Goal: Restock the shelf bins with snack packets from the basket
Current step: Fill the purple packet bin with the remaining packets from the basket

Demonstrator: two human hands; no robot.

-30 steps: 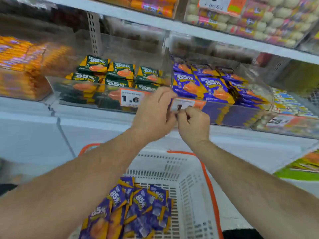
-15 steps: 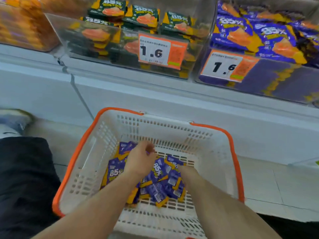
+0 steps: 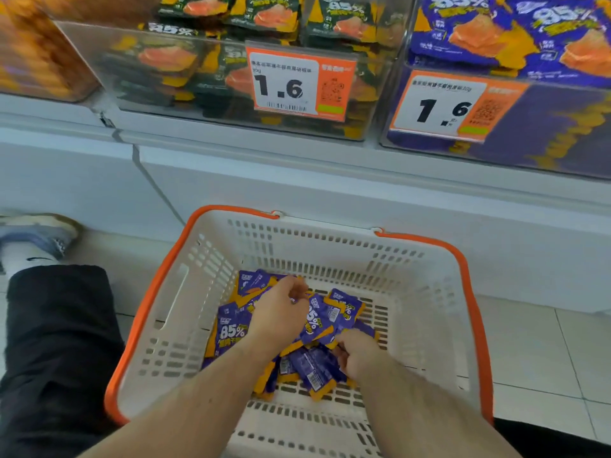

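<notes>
Both hands in the basket [image 3: 172, 312]

Left hand [image 3: 281, 315] and right hand [image 3: 357, 353] — fingers curled, each gripping purple snack packets [image 3: 317, 320] from the pile.

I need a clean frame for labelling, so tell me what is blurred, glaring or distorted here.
Head view: the orange packets top left are motion-smeared; the bin fronts haze the green packets behind them; the price tags read sharply; the shelf edge bows from the wide lens; hands and basket are evenly lit.

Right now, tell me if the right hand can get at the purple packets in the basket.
Probably yes: the right hand already rests on the purple packets, and the basket is open-topped.
</notes>
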